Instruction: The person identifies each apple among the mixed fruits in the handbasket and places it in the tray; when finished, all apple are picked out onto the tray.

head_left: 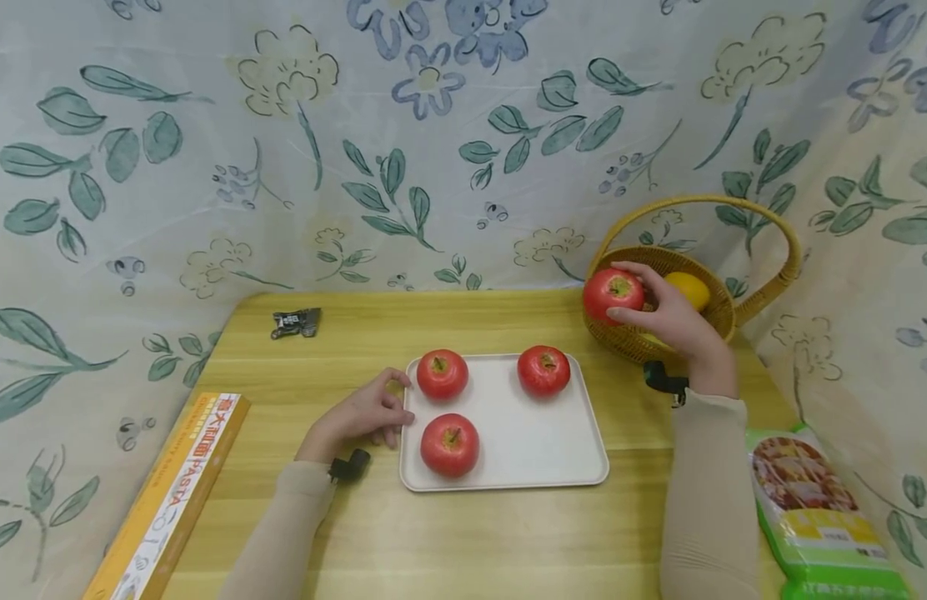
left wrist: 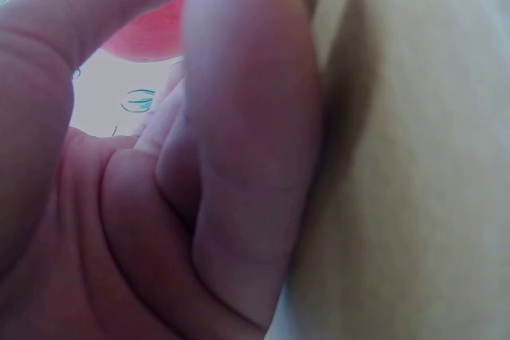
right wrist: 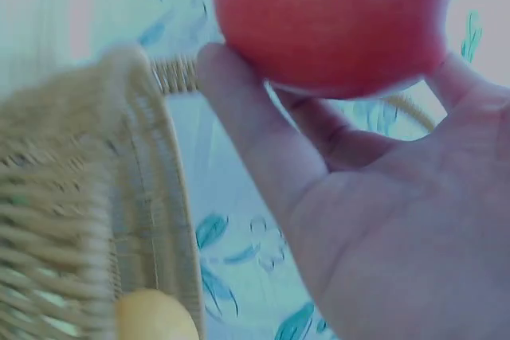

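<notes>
In the head view my right hand [head_left: 669,312] grips a red apple [head_left: 612,296] between thumb and fingers, over the left side of a wicker basket [head_left: 621,342]. The right wrist view shows this apple [right wrist: 335,21] large, with the fingers [right wrist: 255,125] against its underside. My left hand [head_left: 362,412] holds the left rim of a white tray [head_left: 538,450], thumb and index finger at the edge, other fingers curled by the table. On the tray sit three red apples: back left [head_left: 442,374], front left [head_left: 450,445] and back right [head_left: 543,372].
A yellow fruit [head_left: 687,290] lies in the basket, whose tall handle [head_left: 704,200] arches above it. At the left stands a long pasta box [head_left: 171,500]; a small black packet [head_left: 295,322] lies farther back. A green bag [head_left: 824,517] rests at the right edge.
</notes>
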A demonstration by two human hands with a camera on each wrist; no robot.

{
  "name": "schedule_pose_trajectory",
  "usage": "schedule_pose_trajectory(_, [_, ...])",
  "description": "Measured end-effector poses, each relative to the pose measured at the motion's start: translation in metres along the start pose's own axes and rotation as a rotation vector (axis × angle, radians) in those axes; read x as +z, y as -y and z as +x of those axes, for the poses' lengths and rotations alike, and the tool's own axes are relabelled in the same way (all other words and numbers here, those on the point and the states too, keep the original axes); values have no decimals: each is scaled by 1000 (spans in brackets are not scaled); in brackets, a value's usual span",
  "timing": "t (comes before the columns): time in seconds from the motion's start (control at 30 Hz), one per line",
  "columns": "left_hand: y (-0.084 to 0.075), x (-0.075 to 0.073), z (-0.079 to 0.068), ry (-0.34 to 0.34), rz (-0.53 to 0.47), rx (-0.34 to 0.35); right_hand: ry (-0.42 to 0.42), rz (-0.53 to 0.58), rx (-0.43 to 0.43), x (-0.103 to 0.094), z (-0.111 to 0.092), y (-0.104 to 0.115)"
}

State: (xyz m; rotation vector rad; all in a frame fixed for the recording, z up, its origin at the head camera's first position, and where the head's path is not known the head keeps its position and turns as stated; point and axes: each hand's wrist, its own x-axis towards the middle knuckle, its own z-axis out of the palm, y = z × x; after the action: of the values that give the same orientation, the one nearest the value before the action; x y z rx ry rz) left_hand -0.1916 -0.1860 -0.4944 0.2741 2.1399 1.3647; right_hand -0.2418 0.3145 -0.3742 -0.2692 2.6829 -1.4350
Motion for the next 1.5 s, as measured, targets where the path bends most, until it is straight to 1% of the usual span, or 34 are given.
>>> schedule_pose_trajectory(0.07, [0,-2,-1,-5,6,0,28,30,-47,11,-5,5])
schedule_pose_trajectory(0.17, [0,-4,-2,-17,16,-17,93,99,-110,28,-10,10])
schedule_pose_trajectory(0.3, [0,-6,-1,-15,19,-28,224,190,-198,47,-15,13])
schedule_pose_trajectory(0.37, [0,-6,-1,-11,16,-21,298,213,-227,55,-18,14])
schedule_pose_trajectory(0.5, [-1,-4,0,-14,17,-17,456,238,-237,70,-25,17])
schedule_pose_trajectory(0.57, [0,-4,0,-13,18,-15,550,237,-236,79,-27,19])
schedule_pose_trajectory(0.7, [-1,-4,1,-10,9,-8,711,161,-202,93,-30,22])
schedule_pose_trajectory(0.77, [-1,-4,2,-10,5,-5,760,96,-185,99,-30,22])
schedule_pose_trajectory(0.87, [-1,-4,3,-8,5,2,802,21,-144,105,-31,18])
schedule_pose_trajectory(0.93, [-1,-3,3,-7,7,2,823,-7,-123,109,-31,14])
schedule_pose_trajectory(1.03, [-1,-3,3,-7,8,0,839,-27,-85,111,-32,7])
schedule_pose_trajectory(1.13, [-1,-2,3,-6,13,-5,852,-36,-73,113,-33,5])
schedule_pose_trajectory(1.27, [-1,-1,3,-2,17,-7,868,-43,-80,115,-34,6])
schedule_pose_trajectory(1.5, [0,1,3,-4,17,-8,870,-49,-58,120,-36,7])
